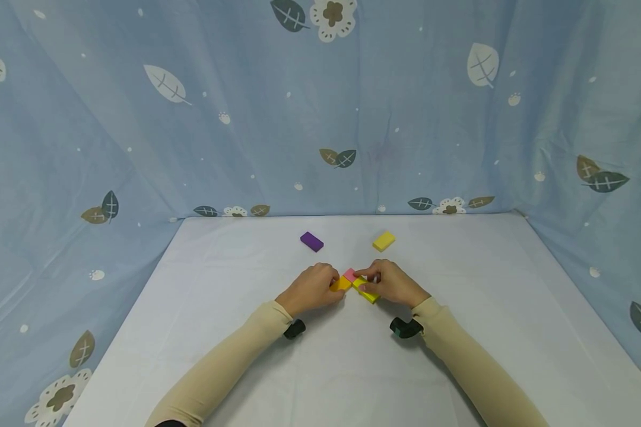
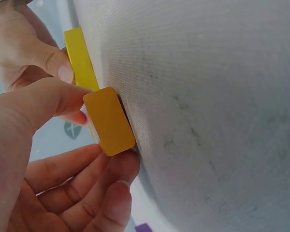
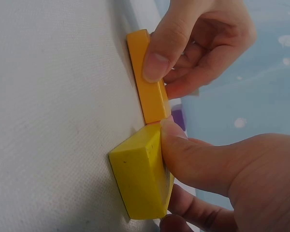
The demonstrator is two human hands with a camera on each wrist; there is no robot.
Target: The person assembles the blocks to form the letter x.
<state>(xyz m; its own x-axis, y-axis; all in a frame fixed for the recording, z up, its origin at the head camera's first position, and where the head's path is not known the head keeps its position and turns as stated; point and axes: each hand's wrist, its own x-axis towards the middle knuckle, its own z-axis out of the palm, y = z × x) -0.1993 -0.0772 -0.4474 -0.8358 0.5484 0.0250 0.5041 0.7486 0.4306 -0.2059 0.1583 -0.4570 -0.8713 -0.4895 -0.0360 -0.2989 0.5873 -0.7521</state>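
Observation:
My left hand (image 1: 311, 287) pinches an orange block (image 1: 342, 284) between thumb and fingers, low on the white table. From the other side, my right hand (image 1: 394, 283) grips a yellow block (image 1: 367, 292) lying at an angle to the orange one. The near ends of these two blocks meet or almost meet. A pink block (image 1: 349, 274) shows just behind where they come together, partly hidden by the hands. In the right wrist view the yellow block (image 3: 137, 176) looks thick, with its end face towards the camera. The left wrist view shows the orange block's rounded end (image 2: 110, 121).
Farther back on the white table (image 1: 235, 284) lie a purple block (image 1: 312, 241) to the left and a second yellow block (image 1: 383, 241) to the right. A blue patterned curtain (image 1: 278, 130) hangs behind the table and along its sides.

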